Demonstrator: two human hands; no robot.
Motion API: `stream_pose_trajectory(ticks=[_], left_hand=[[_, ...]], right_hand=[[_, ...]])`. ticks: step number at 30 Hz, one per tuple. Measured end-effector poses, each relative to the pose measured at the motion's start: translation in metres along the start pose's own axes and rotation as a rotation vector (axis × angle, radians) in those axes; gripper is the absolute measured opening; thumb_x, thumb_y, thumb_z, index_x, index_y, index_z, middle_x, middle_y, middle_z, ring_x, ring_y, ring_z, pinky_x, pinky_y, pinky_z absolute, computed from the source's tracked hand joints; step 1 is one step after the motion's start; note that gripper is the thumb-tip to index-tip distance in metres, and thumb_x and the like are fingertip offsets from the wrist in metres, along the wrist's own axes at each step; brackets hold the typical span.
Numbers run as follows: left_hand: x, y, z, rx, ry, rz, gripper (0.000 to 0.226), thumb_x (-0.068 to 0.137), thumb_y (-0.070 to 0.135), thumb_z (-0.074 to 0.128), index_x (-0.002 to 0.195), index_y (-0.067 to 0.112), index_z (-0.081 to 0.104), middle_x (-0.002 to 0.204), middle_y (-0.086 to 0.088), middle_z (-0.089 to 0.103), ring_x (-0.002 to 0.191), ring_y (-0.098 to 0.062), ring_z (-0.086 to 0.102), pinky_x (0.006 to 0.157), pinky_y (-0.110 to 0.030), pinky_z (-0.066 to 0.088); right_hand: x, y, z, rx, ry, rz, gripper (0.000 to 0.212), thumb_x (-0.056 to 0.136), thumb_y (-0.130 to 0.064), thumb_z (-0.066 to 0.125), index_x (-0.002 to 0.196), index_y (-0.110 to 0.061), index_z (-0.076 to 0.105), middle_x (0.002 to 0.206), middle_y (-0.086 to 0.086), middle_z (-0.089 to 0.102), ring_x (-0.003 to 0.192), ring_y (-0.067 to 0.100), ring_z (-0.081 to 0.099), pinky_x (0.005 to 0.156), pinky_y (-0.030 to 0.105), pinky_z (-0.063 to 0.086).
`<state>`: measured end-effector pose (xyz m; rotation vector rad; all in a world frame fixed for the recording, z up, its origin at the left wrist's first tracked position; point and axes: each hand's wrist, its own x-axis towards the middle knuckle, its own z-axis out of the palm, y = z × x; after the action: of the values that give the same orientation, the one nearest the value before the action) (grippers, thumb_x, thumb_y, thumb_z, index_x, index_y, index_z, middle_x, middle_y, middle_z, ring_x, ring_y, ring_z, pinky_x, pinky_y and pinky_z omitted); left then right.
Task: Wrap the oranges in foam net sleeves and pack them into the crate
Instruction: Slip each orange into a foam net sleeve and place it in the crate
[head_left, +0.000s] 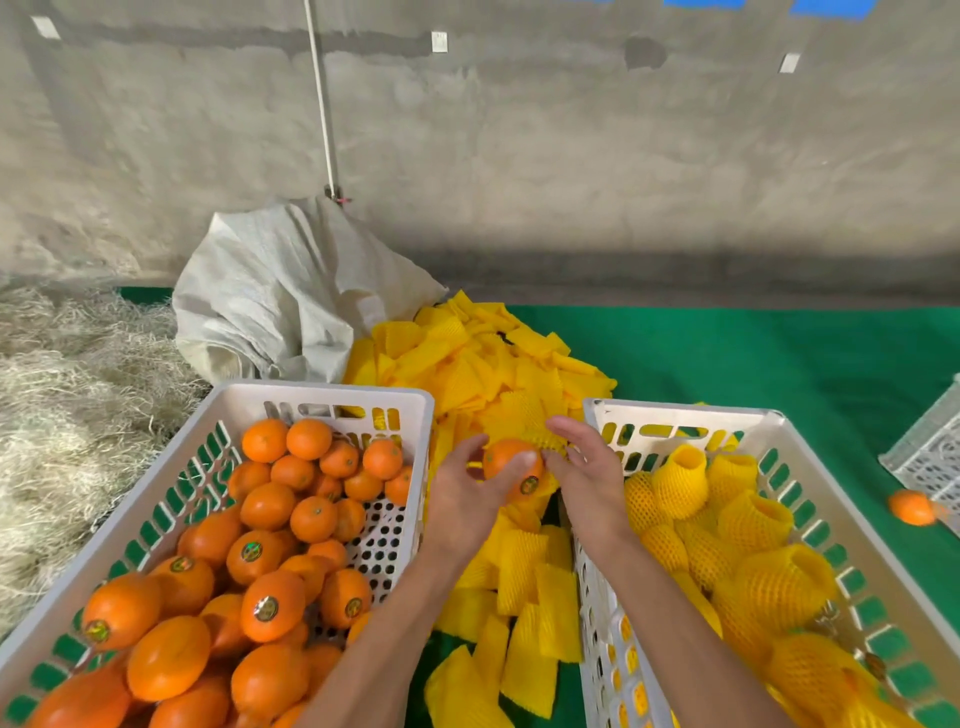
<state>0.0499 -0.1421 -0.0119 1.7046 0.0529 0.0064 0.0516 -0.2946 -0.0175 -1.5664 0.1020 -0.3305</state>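
A green mat (753, 353) covered the work surface below a rough concrete wall (519, 156), with dry straw (67, 395) heaped at the left and a crumpled white woven sack (280, 296) against the wall. Two white plastic crates stood side by side: the left crate (322, 397) held loose bare oranges (270, 608), too many and too overlapped to count, and the right crate (691, 413) held oranges already in yellow netting (680, 480), at least eight showing. The corner of a third crate (930, 457) showed at the right edge, with one stray orange (911, 508) lying on the mat beside it. Between the two crates spread a pile of flat yellow foam net sleeves (498, 369). Above that pile the left hand (462, 493) gripped a single stickered orange (511, 462), thumb and fingers curled round its left and near sides. The right hand (587, 467) pinched a foam net sleeve (550, 441) at the orange's upper right, its other fingers loosely spread; the sleeve touched the fruit without covering it.
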Motion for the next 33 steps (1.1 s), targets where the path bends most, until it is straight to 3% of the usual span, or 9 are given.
stream_pose_trajectory(ticks=[3, 9, 14, 16, 20, 23, 27, 30, 33], left_hand=[[0.003, -0.01, 0.007, -0.295, -0.096, -0.197, 0.089, 0.066, 0.058, 0.085, 0.139, 0.014, 0.059, 0.131, -0.009, 0.06, 0.094, -0.018, 0.077, 0.065, -0.035, 0.064], [0.005, -0.013, 0.001, -0.394, -0.282, -0.344, 0.08, 0.065, 0.075, 0.081, 0.127, 0.024, 0.07, 0.118, -0.009, 0.073, 0.091, -0.018, 0.074, 0.065, -0.031, 0.058], [0.001, -0.012, 0.002, -0.432, -0.347, -0.402, 0.088, 0.07, 0.073, 0.079, 0.141, 0.026, 0.057, 0.135, -0.011, 0.064, 0.106, -0.022, 0.07, 0.072, -0.034, 0.058], [0.001, -0.011, 0.001, -0.474, -0.337, -0.423, 0.081, 0.071, 0.071, 0.08, 0.136, 0.026, 0.062, 0.127, -0.01, 0.068, 0.094, -0.019, 0.07, 0.064, -0.031, 0.057], [0.004, -0.011, -0.004, -0.558, -0.323, -0.478, 0.039, 0.081, 0.063, 0.077, 0.109, 0.036, 0.077, 0.096, 0.0, 0.072, 0.07, -0.014, 0.062, 0.049, -0.024, 0.048], [0.004, -0.012, -0.005, -0.552, -0.262, -0.499, 0.042, 0.08, 0.062, 0.077, 0.111, 0.032, 0.073, 0.088, 0.0, 0.072, 0.066, -0.014, 0.061, 0.045, -0.023, 0.044], [0.004, -0.011, -0.006, -0.501, -0.191, -0.474, 0.047, 0.076, 0.066, 0.078, 0.109, 0.033, 0.072, 0.082, 0.001, 0.073, 0.066, -0.013, 0.063, 0.044, -0.022, 0.041], [0.005, -0.013, -0.008, -0.492, -0.13, -0.448, 0.05, 0.075, 0.066, 0.078, 0.11, 0.032, 0.071, 0.087, -0.001, 0.074, 0.07, -0.015, 0.067, 0.043, -0.022, 0.042], [0.006, -0.013, -0.008, -0.498, -0.114, -0.448, 0.056, 0.073, 0.067, 0.079, 0.115, 0.031, 0.069, 0.093, -0.004, 0.073, 0.072, -0.017, 0.067, 0.042, -0.022, 0.041]], right_hand=[[0.004, 0.009, -0.001, 0.092, -0.028, 0.06, 0.036, 0.098, 0.003, 0.059, 0.128, -0.015, 0.064, 0.122, -0.004, 0.073, 0.122, 0.01, 0.063, 0.102, 0.034, 0.052], [0.004, 0.013, 0.001, 0.077, -0.145, 0.075, 0.033, 0.102, -0.004, 0.057, 0.128, -0.021, 0.066, 0.124, -0.003, 0.073, 0.125, 0.014, 0.062, 0.105, 0.044, 0.051], [0.004, 0.01, 0.001, 0.125, -0.168, 0.13, 0.033, 0.101, 0.001, 0.055, 0.127, -0.015, 0.065, 0.123, 0.0, 0.073, 0.122, 0.016, 0.064, 0.105, 0.044, 0.051], [0.003, 0.009, 0.003, 0.132, -0.181, 0.146, 0.033, 0.1, 0.002, 0.055, 0.127, -0.015, 0.064, 0.122, -0.001, 0.073, 0.122, 0.016, 0.064, 0.102, 0.041, 0.053], [-0.002, 0.009, 0.009, -0.031, -0.168, 0.081, 0.03, 0.099, -0.002, 0.061, 0.127, -0.014, 0.064, 0.116, -0.005, 0.075, 0.117, 0.008, 0.065, 0.1, 0.033, 0.054], [-0.004, 0.011, 0.01, -0.181, -0.131, 0.068, 0.03, 0.098, -0.016, 0.067, 0.128, -0.016, 0.064, 0.118, -0.004, 0.071, 0.117, 0.01, 0.064, 0.104, 0.036, 0.051], [-0.001, 0.01, 0.004, -0.176, -0.113, 0.244, 0.038, 0.093, -0.032, 0.074, 0.128, -0.019, 0.068, 0.122, -0.004, 0.068, 0.117, 0.011, 0.061, 0.097, 0.028, 0.05], [-0.001, 0.01, 0.005, -0.163, -0.144, 0.331, 0.027, 0.09, -0.046, 0.073, 0.112, -0.03, 0.074, 0.114, -0.013, 0.071, 0.111, 0.006, 0.062, 0.085, 0.022, 0.048], [-0.001, 0.01, 0.005, -0.201, -0.167, 0.351, 0.027, 0.09, -0.054, 0.069, 0.099, -0.029, 0.077, 0.1, -0.01, 0.075, 0.101, 0.01, 0.066, 0.083, 0.032, 0.053]])
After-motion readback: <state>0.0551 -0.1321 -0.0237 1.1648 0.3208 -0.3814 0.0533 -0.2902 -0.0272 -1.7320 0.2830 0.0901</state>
